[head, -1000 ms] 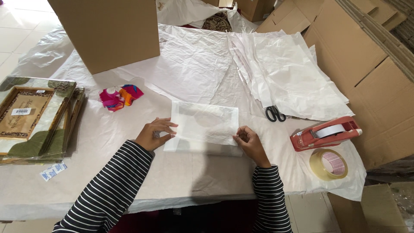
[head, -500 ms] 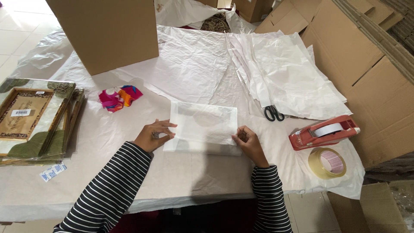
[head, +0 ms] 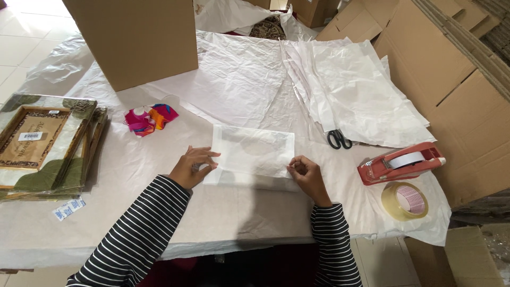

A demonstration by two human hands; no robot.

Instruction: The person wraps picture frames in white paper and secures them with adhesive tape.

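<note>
Nearest the camera, two arms in black-and-white striped sleeves reach onto a table (head: 228, 223) covered with white paper. The left hand (head: 192, 167) lies flat with its fingers spread, pressing on the left edge of a white packet (head: 254, 154), a flat rectangle wrapped in thin paper. The right hand (head: 307, 175) is curled, its fingertips pinched on the packet's near right corner. The packet lies in the middle of the table between the two hands, its long side running left to right. Near the left hand, at the table's front edge, lies a small printed label (head: 69, 208). To the right of the right hand, near the table's edge, lies a roll of clear tape (head: 405, 201), and just beyond it stands a red tape dispenser (head: 399, 162). At the far left sits a stack of flat frames (head: 42, 146) with leaf-patterned borders. Beyond the left hand lies a small bright bundle (head: 150, 118) of pink, orange and blue. Black-handled scissors (head: 338, 139) rest beyond the packet to the right, at the near edge of a pile of white sheets (head: 356, 90). Farther back stands a large cardboard box (head: 135, 37), and flattened cardboard (head: 457, 79) leans along the right side.
</note>
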